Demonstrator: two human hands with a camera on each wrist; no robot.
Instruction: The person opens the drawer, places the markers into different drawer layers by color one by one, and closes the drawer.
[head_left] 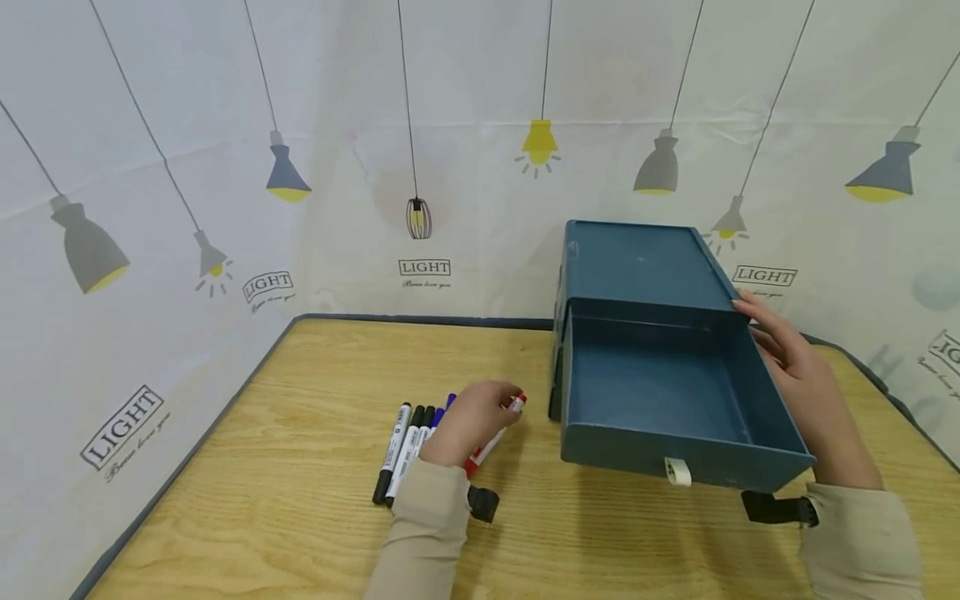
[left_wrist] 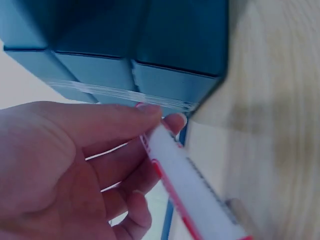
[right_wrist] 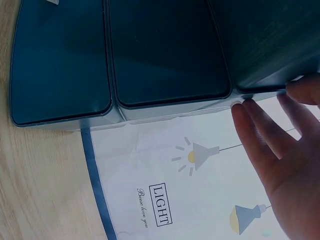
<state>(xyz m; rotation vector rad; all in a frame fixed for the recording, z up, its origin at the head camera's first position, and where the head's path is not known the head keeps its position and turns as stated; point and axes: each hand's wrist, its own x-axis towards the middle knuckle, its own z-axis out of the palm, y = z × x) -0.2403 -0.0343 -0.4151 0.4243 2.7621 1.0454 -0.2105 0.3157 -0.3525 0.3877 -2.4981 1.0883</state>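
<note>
My left hand (head_left: 474, 419) pinches a white marker with red ends (head_left: 489, 445) between thumb and fingertips. In the left wrist view the marker's white body (left_wrist: 186, 177) slants down and away from the fingertips. Beside that hand lies a row of several markers (head_left: 402, 452) with black and blue ends, partly hidden by the hand and sleeve. A blue drawer cabinet (head_left: 637, 260) stands to the right, its top drawer (head_left: 626, 446) pulled out and bare inside. My right hand (head_left: 806, 392) rests on the cabinet's right side, fingertips at its upper edge, fingers extended.
The wooden table (head_left: 315, 367) meets a white cloth backdrop (head_left: 480, 192) printed with hanging lamps. A white pull tab (head_left: 677, 472) sticks out from the drawer front. Lower closed drawers (right_wrist: 165, 55) show in the right wrist view.
</note>
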